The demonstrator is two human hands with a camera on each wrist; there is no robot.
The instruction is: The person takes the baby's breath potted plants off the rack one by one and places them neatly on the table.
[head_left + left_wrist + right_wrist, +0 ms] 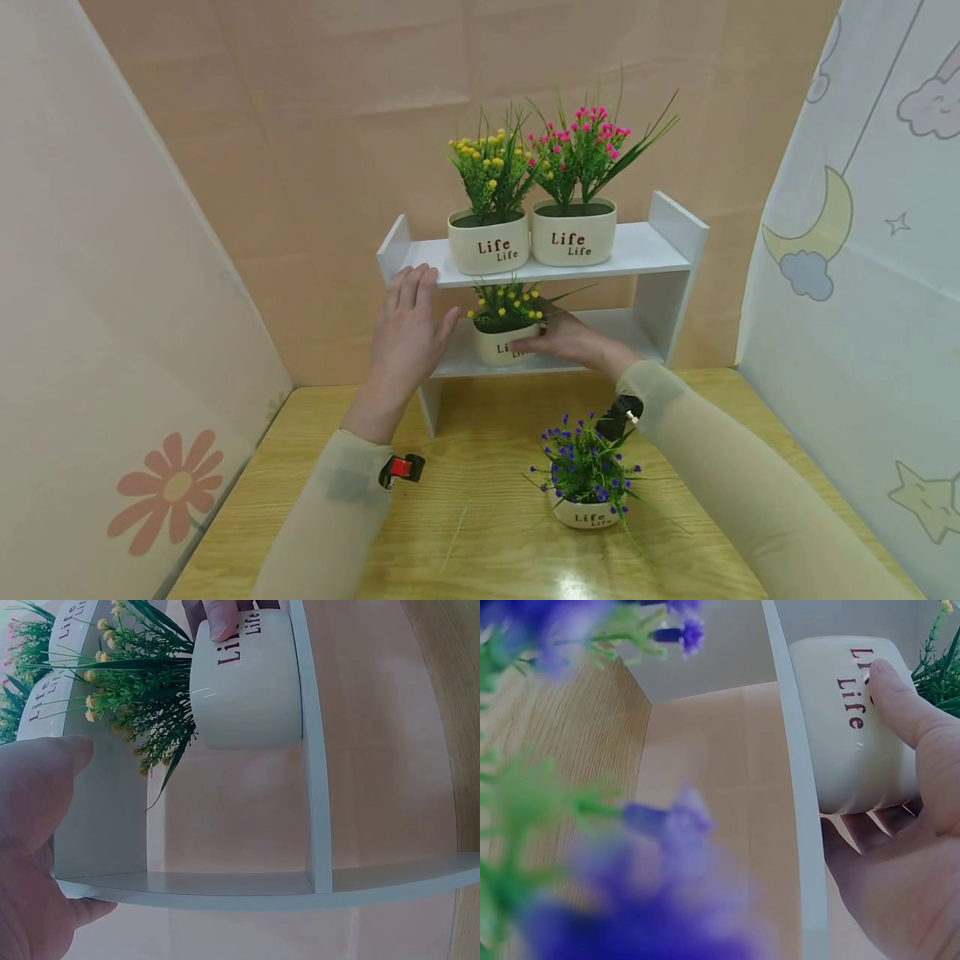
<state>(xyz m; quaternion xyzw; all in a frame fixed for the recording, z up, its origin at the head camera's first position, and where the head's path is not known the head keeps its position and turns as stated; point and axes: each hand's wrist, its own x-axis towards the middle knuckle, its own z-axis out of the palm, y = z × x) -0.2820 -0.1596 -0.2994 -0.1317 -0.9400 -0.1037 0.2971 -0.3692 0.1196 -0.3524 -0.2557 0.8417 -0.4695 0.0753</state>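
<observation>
A cream oval flowerpot (495, 345) marked "Life", with yellow flowers, sits upright at the left of the lower board of a white two-tier shelf (648, 250). My right hand (566, 337) grips this pot by its right end, the thumb (900, 701) across the lettering and the other fingers behind. My left hand (408, 325) rests at the shelf's upper left corner, fingers extended over the edge and thumb spread apart. In the left wrist view, the held pot (247, 690) stands on the lower board, apart from the side panel (225, 891).
On the upper board stand a yellow-flowered pot (487, 242) and a pink-flowered pot (573, 233), side by side. A purple-flowered pot (585, 512) stands on the wooden table (480, 550), beneath my right forearm. Cloth walls (330, 183) enclose the table behind and at both sides.
</observation>
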